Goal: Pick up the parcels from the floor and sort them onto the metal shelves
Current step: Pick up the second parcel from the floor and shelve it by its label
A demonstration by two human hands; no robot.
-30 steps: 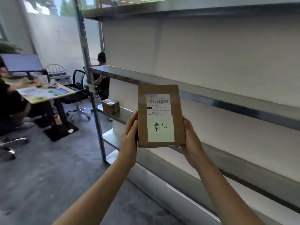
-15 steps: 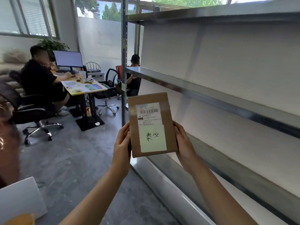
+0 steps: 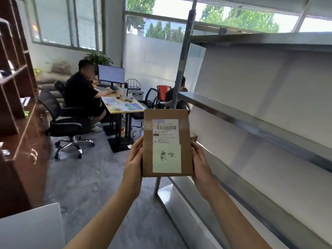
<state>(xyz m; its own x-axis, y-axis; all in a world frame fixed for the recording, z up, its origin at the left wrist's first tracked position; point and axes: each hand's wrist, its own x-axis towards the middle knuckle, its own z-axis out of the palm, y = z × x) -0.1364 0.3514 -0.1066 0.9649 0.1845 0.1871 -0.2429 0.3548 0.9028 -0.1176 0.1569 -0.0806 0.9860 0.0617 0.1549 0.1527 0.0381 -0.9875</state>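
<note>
- desk (image 3: 115, 110), monitor (image 3: 111, 74) on it, seated person (image 3: 81, 95) on black office chair (image 3: 62, 121)
- second seated person (image 3: 177, 97) beyond
- brown shelving unit (image 3: 14, 90) left
- potted plant (image 3: 98, 59) by window

A brown cardboard parcel (image 3: 167, 142) carries a white barcode label (image 3: 166, 131) and a pale green note (image 3: 166, 159) (black handwriting). At three o'clock, grey metal shelves (image 3: 251, 121); at ten o'clock, a black chair (image 3: 66, 123) on grey floor (image 3: 86, 177).
</note>
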